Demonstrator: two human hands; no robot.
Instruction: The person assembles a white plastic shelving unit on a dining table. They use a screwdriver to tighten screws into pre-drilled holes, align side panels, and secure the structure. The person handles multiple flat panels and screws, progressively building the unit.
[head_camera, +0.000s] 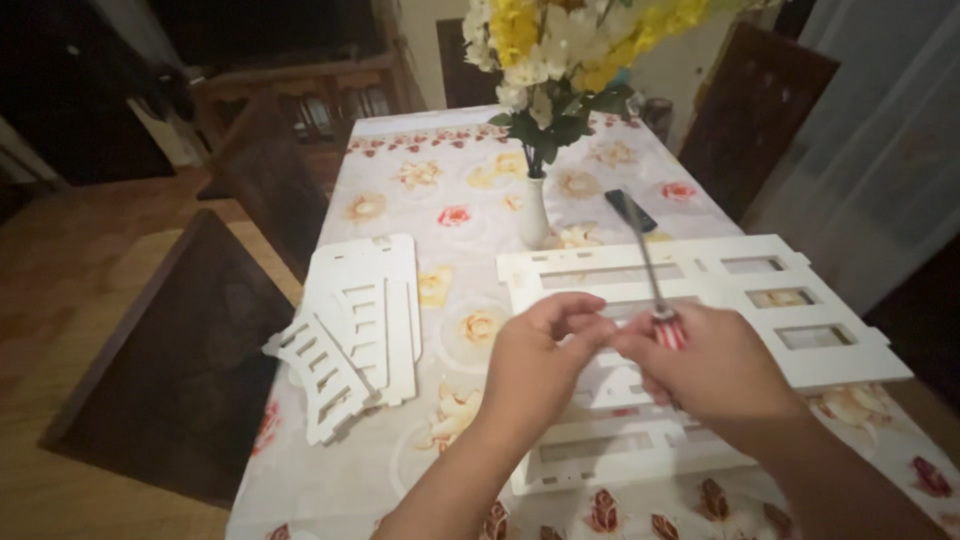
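— Head view, then: what's the biggest thing in it?

— That dining table (400, 470), dressed in a pale flowered cloth (440, 200). Dark wooden chairs stand round it, one (170, 370) at the near left corner, another (270, 170) further up that side, a third (770, 100) at the far right.

— And on the cloth?

— White cut-out panels. One large slotted panel (740, 300) lies flat on the right half, with a second panel (610, 460) below it, partly under the person's arms. Left of centre sits a stack of smaller white pieces (375, 300), and a little ladder-like slatted piece (320, 375) leans off its near edge.

— Any vessels?

— Just a slim white vase (534, 212) near the middle, upright, holding yellow and white flowers (560, 40) with dark green leaves. A dark flat object (632, 210) lies just right of it; I can't tell what it is.

— The hands?

— Raised together above the panels, fingertips nearly meeting. The right hand (715, 365) is wrapped round the red-and-white striped handle of a screwdriver (655, 290), its metal shaft pointing up and away. The left hand (535, 360) has thumb and forefinger pinched close beside that handle; whether anything small sits between them, I can't tell.
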